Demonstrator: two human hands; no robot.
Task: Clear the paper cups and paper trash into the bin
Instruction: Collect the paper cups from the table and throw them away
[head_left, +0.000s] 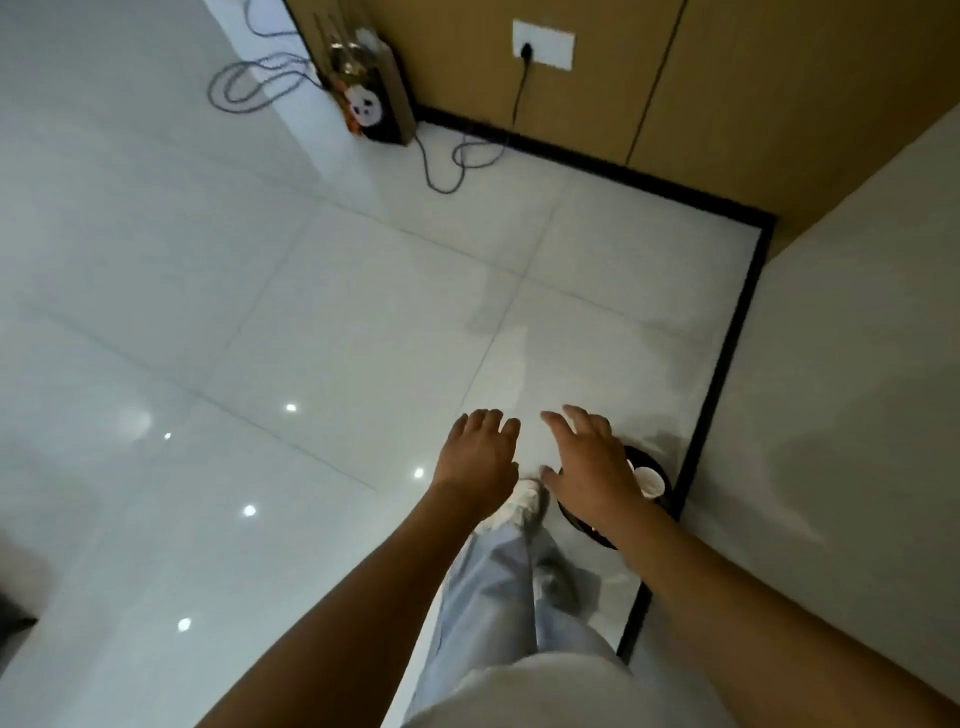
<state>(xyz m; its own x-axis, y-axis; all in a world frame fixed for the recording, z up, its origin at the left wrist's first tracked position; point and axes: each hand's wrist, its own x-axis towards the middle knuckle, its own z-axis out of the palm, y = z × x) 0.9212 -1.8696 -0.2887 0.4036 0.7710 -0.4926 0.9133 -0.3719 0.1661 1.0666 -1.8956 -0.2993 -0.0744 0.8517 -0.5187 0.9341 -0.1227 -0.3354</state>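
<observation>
A round black bin (666, 501) stands on the floor by the wall at lower right, largely hidden under my right arm. Inside it lies a white paper cup (649, 482). My right hand (587, 462) hovers over the bin's left side with fingers spread, holding nothing. My left hand (478, 457) hangs just to its left over the white tiles, fingers loosely bent and empty.
White glossy floor tiles (311, 322) spread ahead. A paper bag with a panda face (371, 98) leans at the brown wall, with cables (249, 83) looped beside it. A black skirting (727, 353) lines the wall on the right. My legs and white shoe (527, 499) are below.
</observation>
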